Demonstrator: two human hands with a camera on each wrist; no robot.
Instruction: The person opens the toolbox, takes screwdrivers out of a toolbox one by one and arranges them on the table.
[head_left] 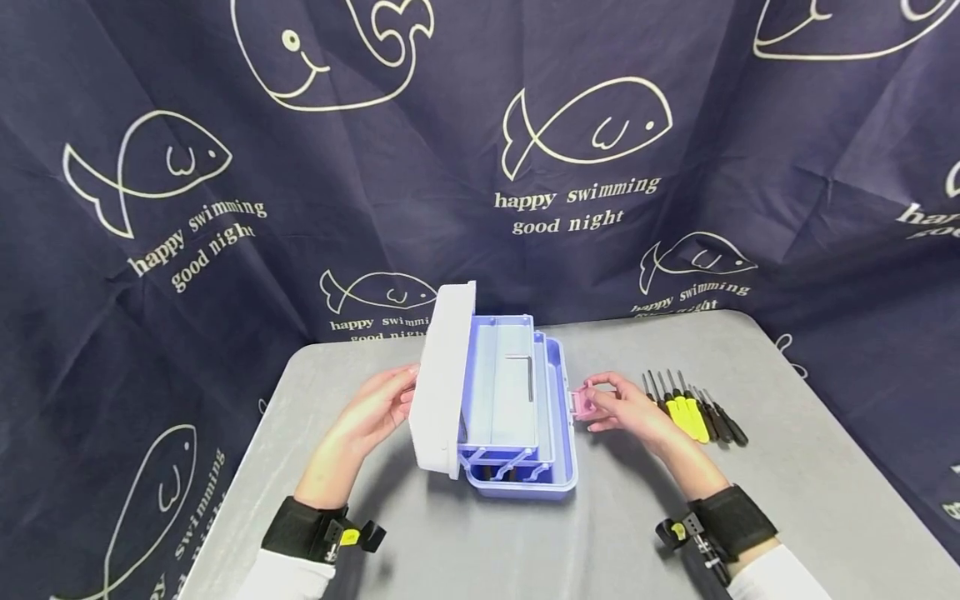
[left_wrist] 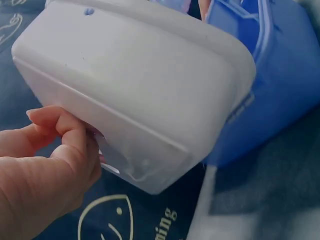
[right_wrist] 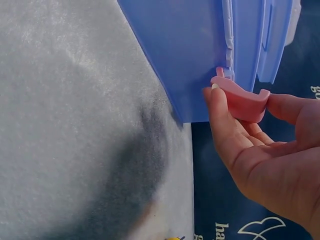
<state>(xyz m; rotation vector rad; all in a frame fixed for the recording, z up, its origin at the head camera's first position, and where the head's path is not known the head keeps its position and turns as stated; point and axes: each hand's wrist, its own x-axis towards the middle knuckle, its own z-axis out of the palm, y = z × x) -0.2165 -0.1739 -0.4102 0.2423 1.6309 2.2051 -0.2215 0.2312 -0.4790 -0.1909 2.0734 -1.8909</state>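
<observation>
A blue toolbox (head_left: 525, 490) stands on the grey table with its white lid (head_left: 442, 383) swung up to the left and its stepped trays (head_left: 495, 417) spread. My left hand (head_left: 378, 408) holds the lid from its outer side; in the left wrist view its curled fingers (left_wrist: 70, 130) reach in at the lid's top, their tips partly hidden. On the box's right side, my right hand (head_left: 626, 408) pinches the pink latch (right_wrist: 245, 102) between thumb and fingers. An L-shaped hex key (head_left: 531, 379) lies in the upper tray.
Several screwdrivers with yellow handles (head_left: 692, 417) and black handles (head_left: 727, 423) lie in a row to the right of my right hand. Behind the grey table (head_left: 480, 550) hangs a dark blue curtain (head_left: 450, 208) printed with fish.
</observation>
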